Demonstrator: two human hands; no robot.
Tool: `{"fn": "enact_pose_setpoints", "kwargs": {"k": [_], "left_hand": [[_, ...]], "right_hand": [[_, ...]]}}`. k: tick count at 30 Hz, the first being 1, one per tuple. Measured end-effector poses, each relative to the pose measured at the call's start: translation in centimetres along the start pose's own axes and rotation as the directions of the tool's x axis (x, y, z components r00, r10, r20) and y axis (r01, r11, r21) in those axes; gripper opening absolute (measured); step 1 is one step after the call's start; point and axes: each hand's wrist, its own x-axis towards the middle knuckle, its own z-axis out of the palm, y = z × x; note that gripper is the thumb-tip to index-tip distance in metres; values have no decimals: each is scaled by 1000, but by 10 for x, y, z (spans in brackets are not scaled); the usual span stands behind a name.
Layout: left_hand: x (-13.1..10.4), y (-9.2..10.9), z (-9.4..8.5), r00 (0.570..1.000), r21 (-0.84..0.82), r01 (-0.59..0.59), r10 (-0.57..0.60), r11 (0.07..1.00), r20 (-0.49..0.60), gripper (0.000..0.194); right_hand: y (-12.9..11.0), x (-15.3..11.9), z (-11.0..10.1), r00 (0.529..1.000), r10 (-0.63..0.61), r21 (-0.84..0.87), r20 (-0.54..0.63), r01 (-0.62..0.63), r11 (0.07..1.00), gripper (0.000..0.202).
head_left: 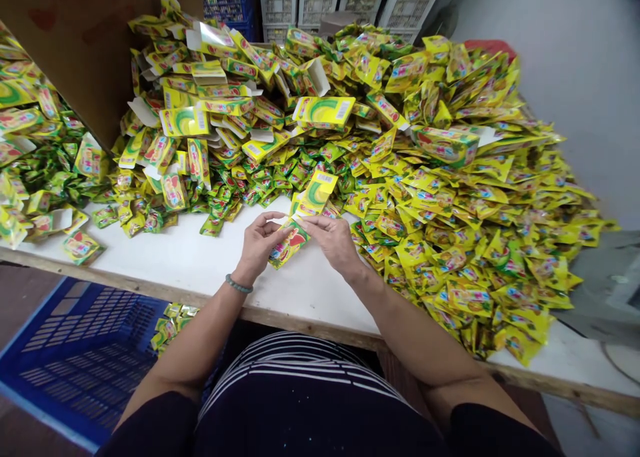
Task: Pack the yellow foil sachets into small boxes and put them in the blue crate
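Observation:
Both my hands meet over the white table (220, 270) on a small yellow-green box (290, 244) with a fruit print. My left hand (263, 240), a beaded bracelet at its wrist, pinches the box from the left. From the right, the fingers of my right hand (333, 237) close on its upper end. Just beyond my fingertips lies another yellow box (317, 192), barcode end away from me. Small green wrapped pieces (260, 177) are spread behind it. A large heap of yellow sachets (450, 244) stands close to the right of my right hand.
Yellow boxes, some with open flaps, pile up at the back (220, 104). A brown cardboard panel (90, 57) rises at the back left. Below the table's front edge, a blue crate (75, 357) holds some yellow packs. White crates (317, 4) stand behind the table.

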Motion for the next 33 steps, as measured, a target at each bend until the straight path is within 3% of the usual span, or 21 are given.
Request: {"fn": "enact_pose_setpoints", "kwargs": {"k": [9, 16, 21, 29, 33], "left_hand": [[-4, 3, 0, 997, 23, -67, 68, 997, -22, 47], [-4, 5, -5, 999, -35, -29, 28, 999, -37, 47], [-3, 8, -2, 1000, -50, -9, 10, 999, 7, 48], [-2, 5, -2, 1000, -83, -25, 25, 996, -2, 50], [-8, 20, -17, 998, 66, -42, 44, 997, -37, 51]], "right_hand": [[-4, -10, 0, 985, -90, -16, 146, 93, 996, 32], [6, -22, 18, 931, -354, -278, 88, 364, 889, 37], [7, -16, 15, 959, -278, -221, 48, 281, 934, 38], [3, -24, 29, 926, -350, -331, 143, 378, 865, 42], [3, -17, 22, 904, -364, -371, 224, 425, 826, 44]]}}
